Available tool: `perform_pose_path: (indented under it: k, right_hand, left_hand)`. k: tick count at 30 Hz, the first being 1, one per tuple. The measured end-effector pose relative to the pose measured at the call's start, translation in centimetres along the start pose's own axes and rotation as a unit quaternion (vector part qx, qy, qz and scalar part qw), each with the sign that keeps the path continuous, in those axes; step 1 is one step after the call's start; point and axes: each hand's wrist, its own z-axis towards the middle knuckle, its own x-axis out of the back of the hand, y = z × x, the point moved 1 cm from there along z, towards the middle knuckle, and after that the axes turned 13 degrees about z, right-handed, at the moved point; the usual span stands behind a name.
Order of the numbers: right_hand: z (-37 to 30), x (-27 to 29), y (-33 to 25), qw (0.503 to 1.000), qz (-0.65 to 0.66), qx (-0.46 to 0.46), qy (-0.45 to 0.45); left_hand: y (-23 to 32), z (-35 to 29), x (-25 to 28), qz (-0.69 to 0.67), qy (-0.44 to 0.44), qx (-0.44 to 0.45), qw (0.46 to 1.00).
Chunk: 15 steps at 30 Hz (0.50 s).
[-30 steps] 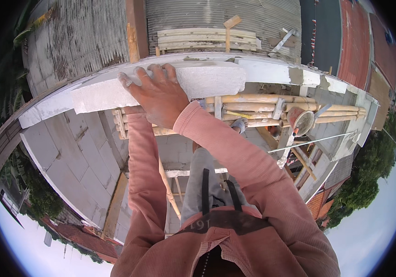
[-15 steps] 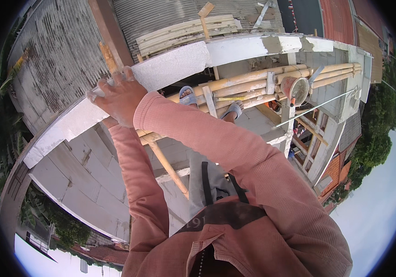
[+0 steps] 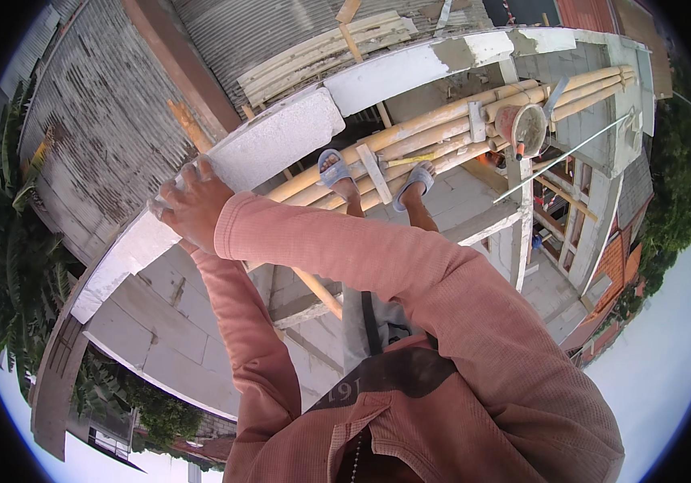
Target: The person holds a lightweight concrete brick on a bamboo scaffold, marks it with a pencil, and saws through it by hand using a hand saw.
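Note:
A row of white lightweight concrete blocks (image 3: 273,137) tops the wall in front of me. My right hand (image 3: 196,201), dusted grey-white, grips the top edge of this course, its bent fingers hooked over the far side. Just below it, only a sliver of my left hand (image 3: 187,246) shows at the wall's near face. The right hand and cuff cover its fingers. The block to the right of my hands has a rough, square end that juts toward me past the neighbouring block (image 3: 385,74). My hands hide any joint beneath them.
My sandalled feet stand on bamboo poles (image 3: 442,149) lashed into scaffolding. A mortar bucket (image 3: 522,129) sits on the poles at right, near a long thin rod (image 3: 563,165). Corrugated roofing (image 3: 96,121) and a brown beam (image 3: 180,72) lie beyond the wall.
My view has shifted and turned slightly, showing more of my feet and the bamboo. The right block's end now stands out from its neighbour more plainly. Both hands stay on the wall top.

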Motion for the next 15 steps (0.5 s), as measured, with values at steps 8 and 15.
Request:
perform_pose_path:
  k: [8,15]
  right_hand:
    - [0.7,-0.2,0.4,1.0,-0.013,0.0,0.012]
    - [0.6,-0.8,0.1,0.998,-0.043,-0.01,0.044]
  left_hand:
    - [0.4,-0.2,-0.1,0.008,0.0,0.003,1.0]
    - [0.9,0.3,-0.3,0.014,-0.002,0.002,1.0]
